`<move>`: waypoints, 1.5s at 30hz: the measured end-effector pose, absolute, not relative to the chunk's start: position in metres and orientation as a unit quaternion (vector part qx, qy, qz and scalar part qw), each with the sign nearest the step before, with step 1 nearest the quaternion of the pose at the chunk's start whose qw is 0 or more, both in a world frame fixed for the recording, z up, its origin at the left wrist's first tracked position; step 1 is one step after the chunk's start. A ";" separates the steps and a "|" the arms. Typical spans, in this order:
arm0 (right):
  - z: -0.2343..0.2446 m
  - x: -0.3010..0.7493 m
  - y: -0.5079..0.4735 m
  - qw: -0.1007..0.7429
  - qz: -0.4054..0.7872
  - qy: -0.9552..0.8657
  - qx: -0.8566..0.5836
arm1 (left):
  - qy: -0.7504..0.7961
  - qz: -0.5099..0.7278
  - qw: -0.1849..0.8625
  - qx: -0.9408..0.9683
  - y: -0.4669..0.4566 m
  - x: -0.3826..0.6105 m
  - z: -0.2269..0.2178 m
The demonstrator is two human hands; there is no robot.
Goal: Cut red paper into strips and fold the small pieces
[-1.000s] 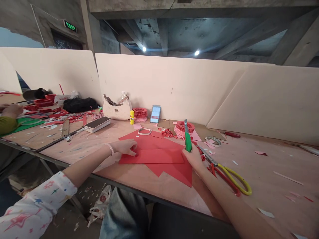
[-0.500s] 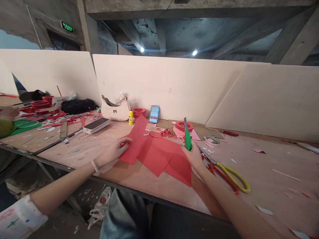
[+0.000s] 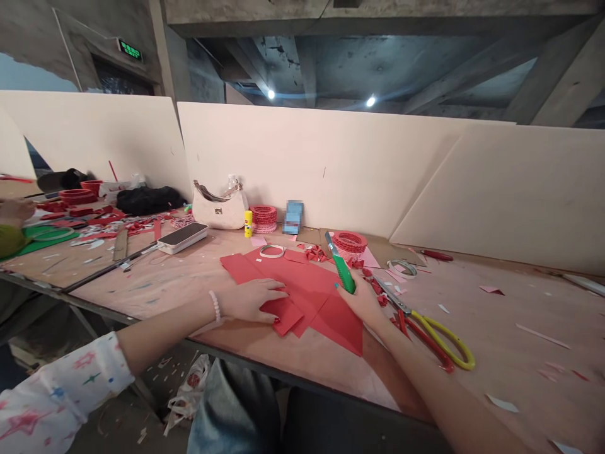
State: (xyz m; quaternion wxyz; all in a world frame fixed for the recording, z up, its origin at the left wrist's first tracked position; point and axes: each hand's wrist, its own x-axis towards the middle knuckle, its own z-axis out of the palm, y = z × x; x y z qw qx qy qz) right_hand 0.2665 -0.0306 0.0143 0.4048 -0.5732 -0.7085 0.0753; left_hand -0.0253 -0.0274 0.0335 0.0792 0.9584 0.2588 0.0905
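Left hand (image 3: 255,299), spread, pins the red paper (image 3: 307,280) flat. Beside it the right hand (image 3: 363,301)'s grip wraps a green knife (image 3: 341,268); cutting needs steady paper.

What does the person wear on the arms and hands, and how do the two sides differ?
The left arm has a white sleeve printed with pink, green and blue stars, and a pale bead bracelet by the left hand. The right arm and right hand show nothing worn.
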 end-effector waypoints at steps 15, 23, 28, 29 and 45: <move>0.021 0.267 -0.039 0.267 0.131 -0.807 -0.510 | 0.276 0.132 0.070 0.950 0.010 -0.025 0.011; 0.035 0.278 -0.043 0.181 0.189 -0.847 -0.462 | 0.264 0.103 0.125 0.951 0.003 -0.029 0.006; 0.042 0.282 -0.047 0.129 0.227 -0.861 -0.437 | 0.244 0.108 0.138 0.954 0.011 -0.033 0.000; 0.043 0.281 -0.048 0.121 0.234 -0.861 -0.435 | 0.241 0.108 0.140 0.954 0.012 -0.033 0.000; 0.045 0.268 -0.054 0.029 0.168 -0.879 -0.445 | 0.238 0.118 0.154 0.952 0.015 -0.034 0.004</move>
